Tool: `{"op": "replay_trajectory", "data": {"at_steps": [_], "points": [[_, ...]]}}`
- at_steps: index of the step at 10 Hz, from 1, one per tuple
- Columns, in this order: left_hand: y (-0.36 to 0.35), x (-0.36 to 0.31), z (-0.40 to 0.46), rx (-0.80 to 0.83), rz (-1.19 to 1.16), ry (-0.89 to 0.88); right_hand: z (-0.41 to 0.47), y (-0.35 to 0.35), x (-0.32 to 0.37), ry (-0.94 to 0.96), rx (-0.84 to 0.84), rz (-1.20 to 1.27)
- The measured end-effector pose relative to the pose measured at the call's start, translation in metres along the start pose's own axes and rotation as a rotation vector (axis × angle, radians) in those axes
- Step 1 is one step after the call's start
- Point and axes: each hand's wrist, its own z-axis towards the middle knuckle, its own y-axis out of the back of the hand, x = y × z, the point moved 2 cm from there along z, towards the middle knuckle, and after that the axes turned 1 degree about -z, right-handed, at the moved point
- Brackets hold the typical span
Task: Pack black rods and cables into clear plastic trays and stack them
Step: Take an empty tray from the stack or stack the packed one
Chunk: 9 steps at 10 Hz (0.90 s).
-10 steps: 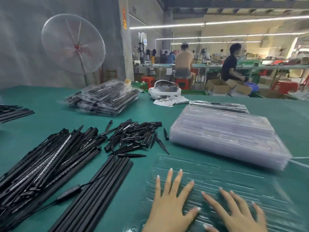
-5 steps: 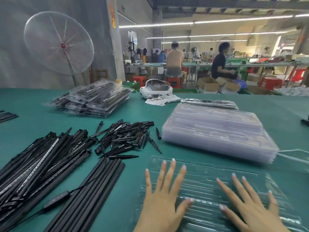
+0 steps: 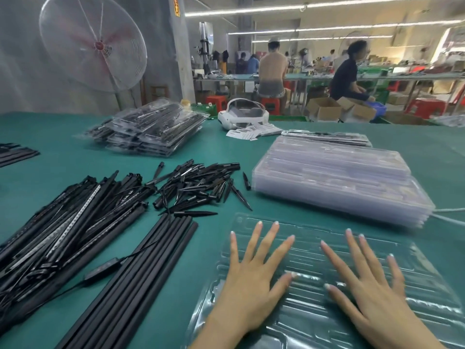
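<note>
Both hands flat on the empty clear tray (image 3: 327, 278) at the near edge of the green tabletop (image 3: 214, 157). Left hand (image 3: 251, 285) and right hand (image 3: 372, 298) lie palm-down, fingers straight and spread apart, gripping nothing, just pressing the plastic. The tray is thin moulded stuff w/ long grooves; judging by the glare and ripples it's light, flexy, likely slippery, so it would prob. skate on the mat unless held down. Best hold looks like the rim at the short ends, not the grooved middle, which may buckle.

Parts sit left of the tray: a neat row of long black rods (image 3: 130, 280) just beside it, a bigger heap of rods w/ cables (image 3: 63, 230) further left, and a pile of short black spikes (image 3: 196, 185) behind. Rods look stiff and light; take them mid-length, a few at a time. The thin cable w/ an inline box (image 3: 103, 269) is floppy and may snag.

A stack of empty trays (image 3: 337, 182) sits near, behind-right. Packed trays (image 3: 151, 127) are piled well apart, at the far left. No rod in the near tray yet, so filling hasn't begun.
</note>
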Motion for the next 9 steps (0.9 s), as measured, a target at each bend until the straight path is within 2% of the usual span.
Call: {"op": "replay_trajectory", "data": {"at_steps": [1,2,3,4,5,6,7,8,9], "points": [[-0.003,-0.003,0.001,0.088,-0.035,-0.035,0.001,-0.002,0.005,0.068,0.009,0.065],[-0.005,-0.002,0.001,0.094,-0.047,-0.035,-0.003,0.0,0.007,0.032,-0.018,0.087],[-0.001,-0.004,0.0,-0.018,-0.016,-0.088,-0.002,0.006,0.007,-0.003,-0.007,0.115],[-0.002,-0.005,0.001,-0.022,-0.029,-0.079,0.002,0.003,0.008,0.034,0.08,0.021],[-0.004,-0.004,0.001,0.08,-0.063,-0.053,0.001,0.002,0.004,0.041,0.255,0.048],[0.017,0.013,0.004,-0.095,-0.087,0.069,0.002,-0.003,0.006,0.029,0.227,-0.007],[0.046,0.058,-0.006,-0.299,0.148,0.48,0.0,-0.009,0.002,0.044,0.268,0.02],[0.054,0.097,-0.029,-0.161,0.199,0.819,-0.002,-0.01,0.001,0.06,0.302,-0.005],[0.052,0.105,-0.033,-0.139,0.099,0.81,-0.003,-0.008,0.002,0.068,0.282,0.032]]}}
